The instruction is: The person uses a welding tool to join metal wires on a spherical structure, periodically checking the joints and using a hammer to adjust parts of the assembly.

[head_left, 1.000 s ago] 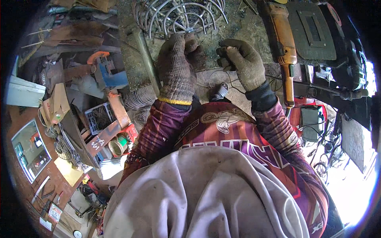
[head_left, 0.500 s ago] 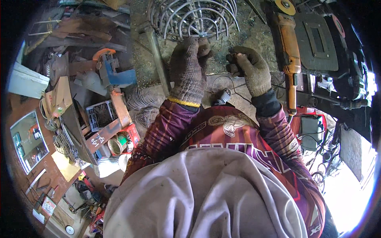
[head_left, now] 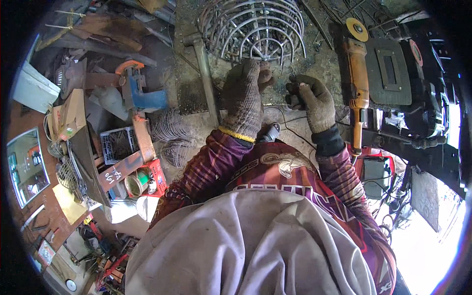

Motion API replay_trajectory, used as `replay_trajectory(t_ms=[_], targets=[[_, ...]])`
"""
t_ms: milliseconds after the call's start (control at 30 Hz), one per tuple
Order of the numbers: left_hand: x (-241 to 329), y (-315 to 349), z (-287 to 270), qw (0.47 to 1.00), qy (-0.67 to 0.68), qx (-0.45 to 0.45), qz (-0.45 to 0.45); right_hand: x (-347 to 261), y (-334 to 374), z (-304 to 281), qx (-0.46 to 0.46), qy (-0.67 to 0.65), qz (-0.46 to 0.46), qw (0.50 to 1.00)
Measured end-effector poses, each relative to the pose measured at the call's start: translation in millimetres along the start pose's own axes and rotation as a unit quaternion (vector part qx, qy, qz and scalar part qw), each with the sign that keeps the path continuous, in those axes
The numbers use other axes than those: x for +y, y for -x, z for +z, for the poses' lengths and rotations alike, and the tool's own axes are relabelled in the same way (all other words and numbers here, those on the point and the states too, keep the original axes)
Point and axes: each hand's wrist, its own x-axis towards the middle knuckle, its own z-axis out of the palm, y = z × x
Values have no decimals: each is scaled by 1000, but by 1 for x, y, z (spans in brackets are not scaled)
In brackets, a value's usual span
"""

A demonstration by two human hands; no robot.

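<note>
Beyond the left hand, arched frame, ends toward it, long axis unclear

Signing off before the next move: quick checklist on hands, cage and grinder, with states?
1. Left hand gloved: ok.
2. Right hand fully covered: cannot tell, pale spot at thumb tip.
3. Hands off grinder: ok, it lies right of both.
4. Grinder power off: cannot tell.
5. Left fingers clear of cage: cannot tell, close to its near edge.
6. Bench swept: not ok, grit around the cage.
</note>
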Motion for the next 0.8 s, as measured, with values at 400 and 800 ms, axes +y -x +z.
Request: replay_trajectory(t_ms=[400, 800], targets=[[9, 0, -1, 997, -45, -39, -57, 0, 2, -1, 75, 70, -7, 995], [2, 0, 1, 999, -26, -12, -38, 1, 2, -8, 17, -46, 12, 999]])
